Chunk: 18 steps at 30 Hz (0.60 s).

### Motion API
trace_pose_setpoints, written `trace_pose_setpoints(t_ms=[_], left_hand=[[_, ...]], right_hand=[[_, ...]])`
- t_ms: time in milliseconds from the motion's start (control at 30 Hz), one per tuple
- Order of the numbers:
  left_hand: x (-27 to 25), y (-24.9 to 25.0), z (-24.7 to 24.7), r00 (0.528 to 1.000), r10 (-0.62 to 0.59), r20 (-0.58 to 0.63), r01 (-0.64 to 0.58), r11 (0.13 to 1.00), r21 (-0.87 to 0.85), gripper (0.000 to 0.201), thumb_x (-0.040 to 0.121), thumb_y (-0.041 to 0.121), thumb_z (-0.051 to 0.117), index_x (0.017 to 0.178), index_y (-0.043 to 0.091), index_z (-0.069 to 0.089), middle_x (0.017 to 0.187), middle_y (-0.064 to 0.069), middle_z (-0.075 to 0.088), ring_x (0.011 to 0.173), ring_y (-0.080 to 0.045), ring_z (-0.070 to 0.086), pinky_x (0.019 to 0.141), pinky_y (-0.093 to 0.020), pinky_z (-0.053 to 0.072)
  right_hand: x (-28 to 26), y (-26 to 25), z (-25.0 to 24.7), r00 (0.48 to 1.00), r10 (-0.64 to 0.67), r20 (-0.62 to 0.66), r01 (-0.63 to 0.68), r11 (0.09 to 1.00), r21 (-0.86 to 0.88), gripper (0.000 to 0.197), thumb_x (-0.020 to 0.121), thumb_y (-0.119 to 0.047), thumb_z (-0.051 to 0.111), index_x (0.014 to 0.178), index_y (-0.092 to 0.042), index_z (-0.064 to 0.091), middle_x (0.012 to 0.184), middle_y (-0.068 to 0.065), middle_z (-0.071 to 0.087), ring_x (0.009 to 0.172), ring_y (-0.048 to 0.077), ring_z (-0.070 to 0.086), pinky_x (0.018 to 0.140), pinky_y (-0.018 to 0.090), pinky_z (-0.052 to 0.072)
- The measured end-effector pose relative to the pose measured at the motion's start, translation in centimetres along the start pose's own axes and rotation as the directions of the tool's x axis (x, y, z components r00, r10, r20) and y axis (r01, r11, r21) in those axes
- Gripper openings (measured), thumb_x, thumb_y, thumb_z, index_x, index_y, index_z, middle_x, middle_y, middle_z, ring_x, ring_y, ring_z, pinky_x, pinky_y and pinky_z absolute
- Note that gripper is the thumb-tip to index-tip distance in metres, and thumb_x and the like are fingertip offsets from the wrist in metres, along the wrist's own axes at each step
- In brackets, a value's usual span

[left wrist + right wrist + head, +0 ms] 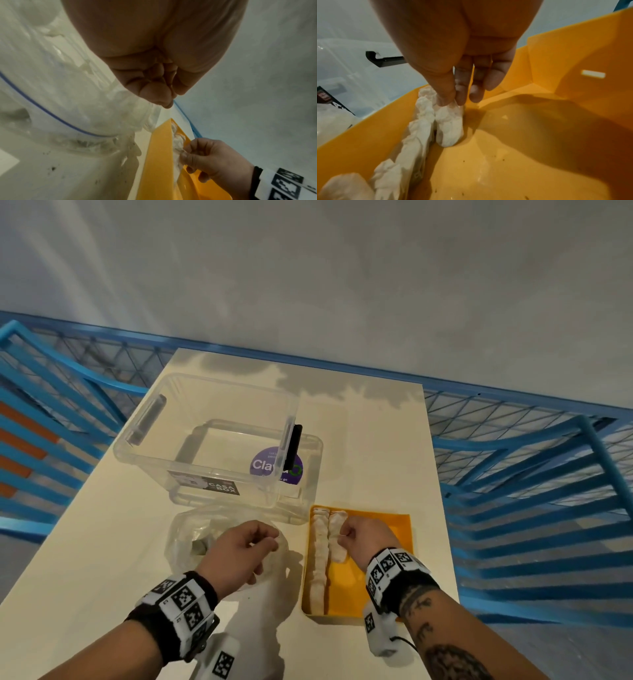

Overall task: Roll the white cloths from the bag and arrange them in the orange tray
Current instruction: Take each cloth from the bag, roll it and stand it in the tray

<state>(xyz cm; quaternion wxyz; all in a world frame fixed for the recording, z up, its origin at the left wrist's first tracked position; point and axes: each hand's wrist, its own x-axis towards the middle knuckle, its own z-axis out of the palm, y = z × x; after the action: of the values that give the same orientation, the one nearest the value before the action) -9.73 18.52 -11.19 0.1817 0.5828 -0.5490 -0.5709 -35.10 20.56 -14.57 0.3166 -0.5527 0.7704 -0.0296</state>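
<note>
An orange tray [383, 529] [522, 148] lies on the table in front of me on the right. A row of rolled white cloths [319, 559] [418, 135] lines its left wall. My right hand [342, 534] [452, 104] pinches another rolled cloth [337, 546] [450, 125] by its far end, lying beside that row on the tray floor. The clear zip bag [191, 535] [68, 101] sits left of the tray. Above its right edge my left hand [270, 541] [159, 97] hovers with fingers curled into the palm and nothing visible in them.
A clear plastic storage box [212, 440] with a purple sticker stands just behind the bag and tray. The cream table [102, 542] is narrow, with blue metal railings [513, 508] on both sides. The right half of the tray floor is bare.
</note>
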Motion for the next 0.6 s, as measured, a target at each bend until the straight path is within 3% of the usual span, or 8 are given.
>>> trace_pose_setpoints(t_ms=[133, 267, 333, 467, 533, 600], left_hand=[[0.3, -0.9, -2.7, 0.983, -0.015, -0.186, 0.033, 0.995, 0.094, 0.013, 0.091, 0.014, 0.062, 0.09, 0.024, 0.069, 0.086, 0.001, 0.072, 0.057, -0.018, 0.061, 0.05, -0.032, 0.052], [0.7, -2.5, -5.6, 0.938, -0.019, -0.346, 0.106, 0.966, 0.236, 0.024, 0.087, 0.007, 0.057, 0.086, 0.029, 0.066, 0.094, 0.005, 0.07, 0.076, -0.023, 0.069, 0.076, -0.042, 0.059], [0.8, -3.0, -6.2, 0.936, -0.035, -0.351, 0.159, 0.93, 0.331, 0.025, 0.085, 0.004, 0.056, 0.092, 0.026, 0.067, 0.103, 0.002, 0.071, 0.086, -0.024, 0.069, 0.082, -0.034, 0.055], [1.2, -3.5, -5.5, 0.962, -0.046, -0.269, 0.194, 0.809, 0.555, 0.035, 0.085, 0.011, 0.059, 0.119, 0.018, 0.066, 0.117, -0.004, 0.069, 0.106, -0.024, 0.064, 0.081, -0.023, 0.042], [1.5, -3.5, -4.5, 0.974, -0.036, -0.222, 0.166, 0.781, 0.602, 0.034, 0.084, 0.021, 0.064, 0.118, 0.015, 0.065, 0.115, -0.007, 0.068, 0.104, -0.025, 0.064, 0.081, -0.025, 0.044], [2.3, -3.7, -3.6, 0.977, -0.046, -0.208, 0.174, 0.739, 0.651, 0.027, 0.084, 0.032, 0.06, 0.104, 0.013, 0.065, 0.107, -0.009, 0.068, 0.1, -0.028, 0.063, 0.08, -0.027, 0.045]], right_hand=[[1.1, -0.4, 0.2, 1.0, 0.002, -0.008, -0.002, 1.0, -0.004, 0.007, 0.089, -0.033, 0.064, 0.091, -0.027, 0.067, 0.093, -0.001, 0.069, 0.083, 0.019, 0.063, 0.076, 0.032, 0.055], [1.6, -0.3, 0.5, 1.0, 0.018, -0.025, -0.018, 1.0, 0.0, 0.006, 0.089, -0.034, 0.065, 0.087, -0.028, 0.067, 0.087, -0.003, 0.069, 0.075, 0.013, 0.061, 0.068, 0.028, 0.051], [1.7, -0.3, 0.5, 0.999, 0.039, -0.027, -0.039, 0.999, 0.013, 0.005, 0.089, -0.032, 0.065, 0.092, -0.029, 0.067, 0.09, -0.004, 0.068, 0.074, 0.011, 0.059, 0.068, 0.025, 0.049], [1.6, -0.3, 0.2, 0.997, 0.056, -0.05, -0.055, 0.998, 0.031, 0.025, 0.087, -0.034, 0.067, 0.11, -0.025, 0.063, 0.109, -0.001, 0.068, 0.099, 0.019, 0.063, 0.082, 0.028, 0.051], [1.0, -0.3, -0.2, 0.996, 0.062, -0.071, -0.058, 0.997, 0.054, 0.028, 0.087, -0.036, 0.067, 0.112, -0.024, 0.062, 0.111, -0.002, 0.067, 0.101, 0.019, 0.062, 0.081, 0.027, 0.049], [0.1, -0.3, -0.7, 0.992, 0.063, -0.114, -0.056, 0.996, 0.063, 0.027, 0.089, -0.038, 0.064, 0.112, -0.024, 0.062, 0.112, -0.003, 0.066, 0.1, 0.018, 0.062, 0.079, 0.027, 0.048]])
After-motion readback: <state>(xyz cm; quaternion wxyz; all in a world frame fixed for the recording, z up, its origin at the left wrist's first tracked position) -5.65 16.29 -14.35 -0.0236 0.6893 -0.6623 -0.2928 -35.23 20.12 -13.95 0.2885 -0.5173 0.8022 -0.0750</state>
